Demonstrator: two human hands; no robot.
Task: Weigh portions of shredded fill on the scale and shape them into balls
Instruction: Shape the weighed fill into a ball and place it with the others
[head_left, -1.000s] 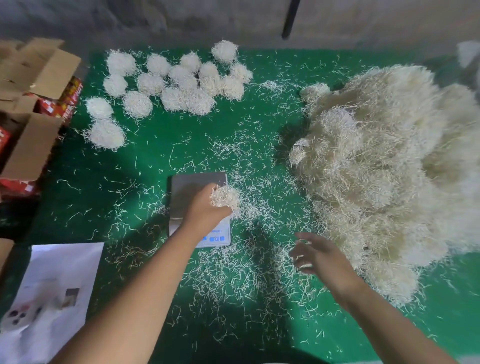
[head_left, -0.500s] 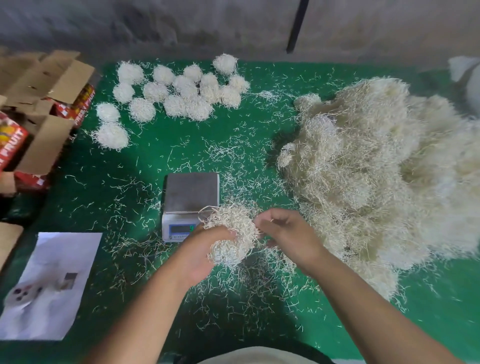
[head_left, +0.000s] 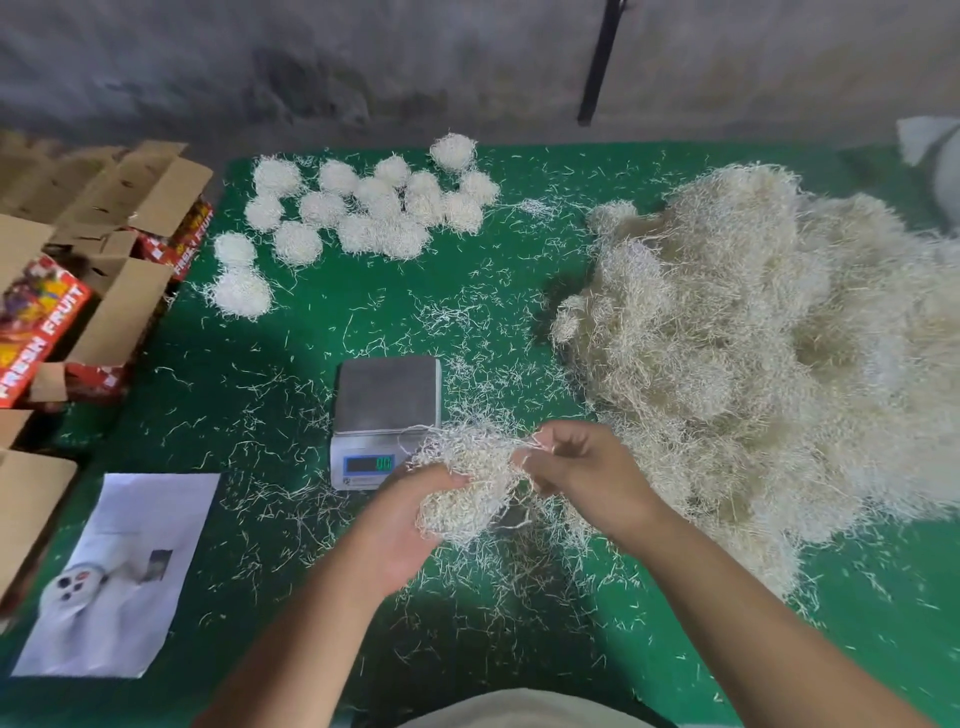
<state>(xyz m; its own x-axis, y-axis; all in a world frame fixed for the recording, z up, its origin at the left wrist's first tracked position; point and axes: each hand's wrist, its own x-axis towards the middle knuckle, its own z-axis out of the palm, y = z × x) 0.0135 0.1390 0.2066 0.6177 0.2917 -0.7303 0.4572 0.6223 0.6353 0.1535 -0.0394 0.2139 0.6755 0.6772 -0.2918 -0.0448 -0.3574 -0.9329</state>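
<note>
A second ago the left hand held the clump over the scale while the right hand hung open near the heap; since then the clump has come off the scale toward the person, and both hands have closed in on it just in front of the display.

At the far left stand open cartons printed "FRESH FRUIT", with a printed sheet lying nearer on the green mat. Behind, toward the wall, finished balls sit bunched together, two of them a little apart at the near left of the group.

The scale's grey platform is bare, and its lit display shows green digits I can't read for certain. Loose strands litter the mat around it.

The clump is held off the mat, just beside the scale's near right corner. It is loose and ragged, not yet round, with its long axis slanting from near left up to far right, where a wisp trails toward the right hand. The left hand cups it from below and the left, fingers curled round it. The right hand pinches strands at its upper right end, fingers bent.

The big heap of shredded fill fills the right side.
</note>
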